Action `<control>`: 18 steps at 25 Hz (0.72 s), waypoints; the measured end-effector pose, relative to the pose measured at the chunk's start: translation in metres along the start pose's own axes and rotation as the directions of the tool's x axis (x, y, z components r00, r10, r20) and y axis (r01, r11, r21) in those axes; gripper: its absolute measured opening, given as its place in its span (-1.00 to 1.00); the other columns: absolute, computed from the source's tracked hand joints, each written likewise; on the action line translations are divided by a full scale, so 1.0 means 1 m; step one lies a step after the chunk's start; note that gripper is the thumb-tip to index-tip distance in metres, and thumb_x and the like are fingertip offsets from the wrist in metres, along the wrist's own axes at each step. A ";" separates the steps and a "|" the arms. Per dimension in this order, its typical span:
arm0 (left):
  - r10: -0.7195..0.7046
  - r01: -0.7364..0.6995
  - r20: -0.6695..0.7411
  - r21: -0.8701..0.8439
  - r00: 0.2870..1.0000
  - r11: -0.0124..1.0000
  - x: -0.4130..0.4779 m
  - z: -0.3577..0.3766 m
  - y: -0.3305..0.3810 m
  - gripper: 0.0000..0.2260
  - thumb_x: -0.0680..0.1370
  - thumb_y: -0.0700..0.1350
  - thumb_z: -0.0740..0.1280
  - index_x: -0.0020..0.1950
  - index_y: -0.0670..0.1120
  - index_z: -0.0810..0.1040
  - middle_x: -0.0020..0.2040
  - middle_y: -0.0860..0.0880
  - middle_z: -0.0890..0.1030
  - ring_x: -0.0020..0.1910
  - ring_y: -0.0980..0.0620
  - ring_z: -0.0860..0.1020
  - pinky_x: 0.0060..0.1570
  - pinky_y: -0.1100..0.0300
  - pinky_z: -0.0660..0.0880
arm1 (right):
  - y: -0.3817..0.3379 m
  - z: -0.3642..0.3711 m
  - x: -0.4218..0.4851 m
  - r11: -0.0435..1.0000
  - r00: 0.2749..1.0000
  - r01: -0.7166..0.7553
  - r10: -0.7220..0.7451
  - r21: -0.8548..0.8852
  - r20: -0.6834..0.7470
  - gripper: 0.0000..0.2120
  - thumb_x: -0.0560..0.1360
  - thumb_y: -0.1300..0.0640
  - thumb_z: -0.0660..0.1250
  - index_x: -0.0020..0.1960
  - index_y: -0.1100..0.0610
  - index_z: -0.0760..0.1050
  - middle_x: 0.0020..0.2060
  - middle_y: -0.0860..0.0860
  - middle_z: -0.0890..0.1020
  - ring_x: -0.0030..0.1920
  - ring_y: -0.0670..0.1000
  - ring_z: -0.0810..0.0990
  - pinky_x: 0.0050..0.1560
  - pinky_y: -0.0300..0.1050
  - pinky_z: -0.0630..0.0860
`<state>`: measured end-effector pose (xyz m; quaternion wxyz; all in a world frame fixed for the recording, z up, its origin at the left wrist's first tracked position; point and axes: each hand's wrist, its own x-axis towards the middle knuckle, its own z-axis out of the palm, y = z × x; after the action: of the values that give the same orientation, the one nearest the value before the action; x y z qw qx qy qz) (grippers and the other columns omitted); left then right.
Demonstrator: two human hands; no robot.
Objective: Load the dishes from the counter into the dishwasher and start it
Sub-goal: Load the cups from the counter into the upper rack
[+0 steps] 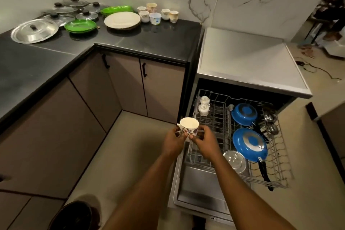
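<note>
Plainly, the loading is judged to be only partly done. At ten o'clock in the view, much is left lying on the dark bench [46, 65]: a steel lid [34, 31], a cluster of glass lids [74, 8] and green plates [80, 25]. A stack of white plates [122, 20] lies at eleven o'clock, and a group of cups [155, 15] at twelve o'clock by the wall.

Near the middle, a flowered cup [188, 127] is held upright at the nine o'clock edge of the pulled-out rack [280, 155] and is not yet set in it. Its handle side is gripped by the left hand [173, 141] and its other side by the right hand [204, 141]. The fingers [178, 133] of both are curled onto the cup wall, and the right thumb is laid on the painted front.

In the rack, two white cups [204, 106] are stood upside down at ten o'clock. Two blue pans [250, 144] are placed from twelve o'clock to the middle, ladles [270, 123] at two o'clock, and a glass lid [235, 161] at six o'clock. The dishwasher door [201, 188] is lying open.

Placing this cup, clearing the bench, shutting the door and starting the machine are judged to be left.
</note>
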<state>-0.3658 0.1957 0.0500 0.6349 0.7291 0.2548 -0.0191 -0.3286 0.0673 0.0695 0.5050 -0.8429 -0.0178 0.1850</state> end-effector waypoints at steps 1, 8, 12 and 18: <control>-0.010 0.010 0.004 0.015 1.000 1.000 0.005 0.015 0.003 -0.65 0.60 -0.16 0.34 0.38 -0.15 0.45 0.23 -0.09 0.59 0.20 -0.02 0.55 0.18 0.08 0.50 | 0.008 -0.011 0.006 1.000 1.000 -0.017 0.017 0.002 -0.015 -0.50 0.47 0.13 0.46 0.34 0.13 0.36 0.15 0.03 0.57 0.11 -0.01 0.55 0.07 -0.09 0.51; -0.177 0.175 -0.036 -0.059 0.984 0.983 0.055 0.120 0.015 -0.77 0.60 -0.14 0.33 0.24 -0.09 0.42 0.18 -0.13 0.59 0.09 -0.04 0.59 0.13 -0.02 0.57 | 0.050 -0.083 0.074 0.998 0.995 -0.063 0.060 0.032 0.076 -0.66 0.48 0.22 0.44 0.18 0.04 0.42 -0.08 -0.08 0.59 -0.07 -0.10 0.60 -0.26 -0.35 0.51; -0.224 0.221 -0.094 -0.045 0.970 0.974 0.101 0.161 0.006 -0.71 0.59 -0.11 0.35 0.28 -0.12 0.42 0.12 -0.06 0.58 0.07 -0.01 0.58 -0.03 0.21 0.55 | 0.089 -0.094 0.128 0.986 0.977 -0.169 0.165 0.012 0.134 -0.63 0.47 0.25 0.43 0.24 0.13 0.47 -0.07 -0.01 0.63 -0.12 -0.09 0.61 -0.17 -0.19 0.58; -0.310 0.300 -0.035 -0.159 0.950 0.940 0.183 0.197 -0.042 -0.66 0.52 -0.13 0.45 0.23 -0.12 0.42 0.07 -0.05 0.60 -0.02 0.12 0.59 -0.10 0.30 0.52 | 0.151 -0.083 0.211 0.981 0.981 -0.191 0.192 -0.038 0.027 -0.82 0.56 0.08 0.34 0.12 0.12 0.58 -0.17 -0.05 0.64 -0.19 -0.11 0.59 -0.28 -0.27 0.43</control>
<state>-0.1657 0.0778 -0.0911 0.6699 0.6307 0.3843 -0.0760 -0.1290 -0.0307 -0.0871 0.4696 -0.8465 0.0525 0.2454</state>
